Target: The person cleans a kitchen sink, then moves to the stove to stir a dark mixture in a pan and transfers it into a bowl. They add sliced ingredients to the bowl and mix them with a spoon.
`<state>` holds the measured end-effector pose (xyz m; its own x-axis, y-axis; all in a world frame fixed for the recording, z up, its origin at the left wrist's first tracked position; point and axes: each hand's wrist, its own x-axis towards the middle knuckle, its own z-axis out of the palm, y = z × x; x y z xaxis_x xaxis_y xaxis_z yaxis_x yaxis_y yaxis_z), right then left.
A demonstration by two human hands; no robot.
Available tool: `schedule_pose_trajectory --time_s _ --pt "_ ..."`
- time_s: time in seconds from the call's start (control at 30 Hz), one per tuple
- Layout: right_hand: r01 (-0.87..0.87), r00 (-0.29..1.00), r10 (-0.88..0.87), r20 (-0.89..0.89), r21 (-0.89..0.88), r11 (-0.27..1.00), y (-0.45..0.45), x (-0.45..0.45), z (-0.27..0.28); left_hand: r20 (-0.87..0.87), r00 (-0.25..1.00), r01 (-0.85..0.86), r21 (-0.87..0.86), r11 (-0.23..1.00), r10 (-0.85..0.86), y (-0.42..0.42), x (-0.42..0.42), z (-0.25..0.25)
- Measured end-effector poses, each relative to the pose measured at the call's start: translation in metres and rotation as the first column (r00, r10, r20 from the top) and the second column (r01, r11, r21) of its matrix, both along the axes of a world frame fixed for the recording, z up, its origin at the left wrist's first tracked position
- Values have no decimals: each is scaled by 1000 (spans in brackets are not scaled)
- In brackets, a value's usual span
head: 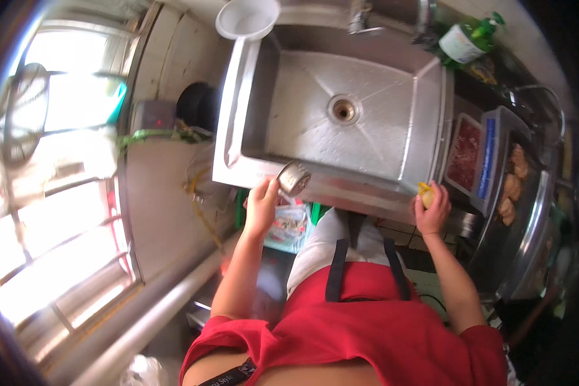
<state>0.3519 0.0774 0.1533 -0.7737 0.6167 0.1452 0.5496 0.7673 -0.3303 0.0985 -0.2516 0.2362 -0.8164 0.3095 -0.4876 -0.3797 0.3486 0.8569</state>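
Observation:
A stainless steel sink (pixel 313 130) lies before me, wet inside, with its round drain showing. My left hand (pixel 262 205) grips the rim of a small metal strainer basket (pixel 294 178), which is held tilted over the sink's near edge. Near the sink's front right corner, my right hand (pixel 432 207) holds a small yellowish thing (pixel 426 195) between thumb and fingers. Whether it is a sponge or a piece of food, I cannot tell.
A white plastic scoop or bowl (pixel 247 19) sits on the back left corner. A green pump bottle (pixel 467 43) stands at the back right. On the right are a tray of red meat (pixel 464 153) and a container (pixel 515 186) with brown pieces. A faucet (pixel 359 17) is behind the basin.

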Motion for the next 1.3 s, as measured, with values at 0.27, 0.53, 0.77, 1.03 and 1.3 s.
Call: schedule_pose_trajectory --time_s 0.27,0.53,0.77,1.03,1.3 --pt "39 999 -40 -12 -54 998 2 1 4 -411 313 332 -797 504 -856 195 -94 -139" --pt "77 997 -76 14 -33 997 1 0 11 22 242 397 -914 78 -970 200 -89 -203" --pt "92 993 -96 -66 -57 994 1 -2 11 -168 133 544 -811 213 -977 207 -103 -184" --pt "111 987 -118 -111 -62 992 1 -3 16 -128 331 684 -650 331 -935 250 -134 -139" --pt "121 986 -127 -111 -58 991 -1 1 14 -896 306 351 -208 913 -322 339 -146 -9"
